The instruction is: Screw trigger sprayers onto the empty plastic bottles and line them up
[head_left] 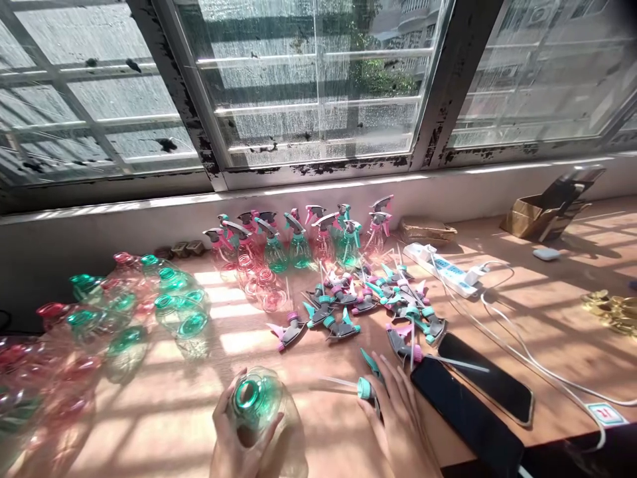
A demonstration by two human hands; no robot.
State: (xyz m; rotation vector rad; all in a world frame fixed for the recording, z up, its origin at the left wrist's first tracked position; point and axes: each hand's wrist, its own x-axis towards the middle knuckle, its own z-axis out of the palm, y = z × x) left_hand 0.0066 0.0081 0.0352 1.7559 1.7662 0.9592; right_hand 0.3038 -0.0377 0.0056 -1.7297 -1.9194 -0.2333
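On the sunlit desk (527,312), the left hand (233,435) cups a clear plastic bottle (263,405) with a teal neck, well apart from the right hand (398,421), which seems to pinch a teal-collared spray head (365,388) near a heap of loose spray heads (358,299).

A tall steel-framed window (313,86) with rain-streaked panes fills the top of the view, its dark paint flaking along the bars, and a white-painted ledge (99,226) runs beneath it. On the sunlit tan wooden tabletop (517,292), a white power strip (440,269) lies near two black smartphones (485,375) (465,415), which sit side by side and almost touch. A thin white cable (537,365) loops past them toward a small red-and-white label (606,414). Farther right are a crumpled gold-brown paper bag (545,209), a flat brown packet (426,231), a small pale grey pad (546,253), and a heap of shiny gold pieces (612,312).
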